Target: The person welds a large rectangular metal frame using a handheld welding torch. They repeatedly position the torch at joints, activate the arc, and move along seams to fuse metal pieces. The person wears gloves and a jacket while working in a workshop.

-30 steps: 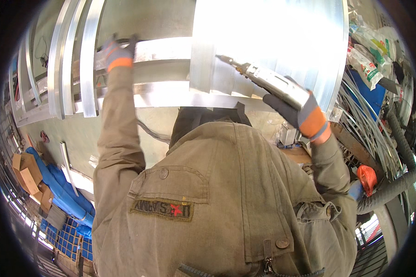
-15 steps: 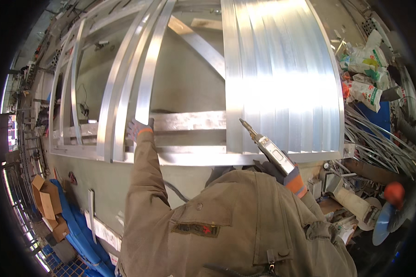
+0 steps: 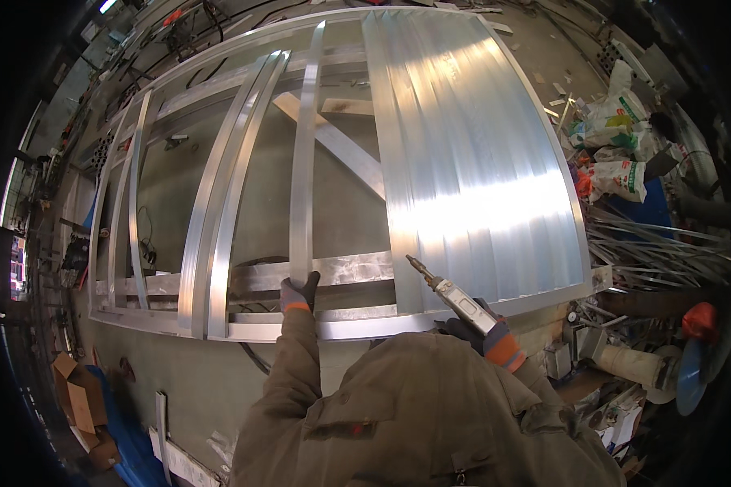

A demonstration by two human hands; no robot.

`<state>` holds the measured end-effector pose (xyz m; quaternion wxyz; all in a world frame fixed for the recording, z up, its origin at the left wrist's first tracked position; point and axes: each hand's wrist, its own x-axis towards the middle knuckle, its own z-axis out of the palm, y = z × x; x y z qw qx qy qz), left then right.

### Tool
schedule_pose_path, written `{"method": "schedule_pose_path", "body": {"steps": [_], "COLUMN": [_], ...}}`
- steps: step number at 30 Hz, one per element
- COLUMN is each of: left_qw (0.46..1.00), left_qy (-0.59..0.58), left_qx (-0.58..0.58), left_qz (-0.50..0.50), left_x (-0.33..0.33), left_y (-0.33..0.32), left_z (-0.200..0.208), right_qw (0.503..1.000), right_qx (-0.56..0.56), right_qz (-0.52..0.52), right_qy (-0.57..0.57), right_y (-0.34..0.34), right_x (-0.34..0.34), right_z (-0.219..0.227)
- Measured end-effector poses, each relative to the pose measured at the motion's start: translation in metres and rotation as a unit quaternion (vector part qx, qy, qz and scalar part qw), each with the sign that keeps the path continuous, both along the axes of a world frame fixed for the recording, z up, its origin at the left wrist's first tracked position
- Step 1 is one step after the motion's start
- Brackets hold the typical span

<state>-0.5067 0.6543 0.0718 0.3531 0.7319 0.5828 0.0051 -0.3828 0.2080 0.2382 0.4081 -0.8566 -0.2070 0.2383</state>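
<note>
A long silver metal slat (image 3: 304,162) lies across the rectangular metal frame (image 3: 357,327), and my gloved left hand (image 3: 300,292) is closed around its near end. To its right, slats set side by side form a shiny panel (image 3: 479,154). My gloved right hand (image 3: 481,326) grips a handheld power screwdriver (image 3: 460,303), its long bit pointing up and left over the panel's near left corner. Further left, several loose slats (image 3: 226,187) rest across the frame, apart from the one I hold.
Beneath the frame runs a diagonal bar (image 3: 345,154). White sacks (image 3: 617,178) and a heap of thin metal strips (image 3: 650,247) lie on the right. At lower left are an open cardboard box (image 3: 81,398) and blue sheeting (image 3: 130,430).
My left hand has moved right, bringing one slat away from the loose group toward the panel. The right hand still holds the screwdriver, slightly lower in view as the whole view has shifted.
</note>
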Motion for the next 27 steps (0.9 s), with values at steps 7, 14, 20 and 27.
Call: {"method": "schedule_pose_path", "body": {"steps": [7,14,20,27], "left_qw": [0.998,0.999,0.997,0.996], "left_qy": [-0.047,0.015,-0.050,-0.003], "left_qx": [0.009,0.040,-0.038,0.033], "left_qz": [-0.030,-0.032,-0.049,-0.085], "left_x": [0.061,0.106,0.091,0.141], "left_y": [-0.034,-0.053,-0.060,-0.057], "left_z": [0.014,0.007,0.010,0.031], "right_qw": [0.989,0.994,0.989,0.984], "right_qx": [0.102,0.073,0.101,0.124], "right_qz": [-0.061,-0.061,-0.091,-0.083], "right_qy": [0.092,0.048,0.048,0.098], "right_y": [0.003,-0.002,-0.007,-0.006], "right_x": [-0.004,-0.005,-0.010,-0.011], "right_z": [-0.010,-0.022,-0.034,-0.024]}}
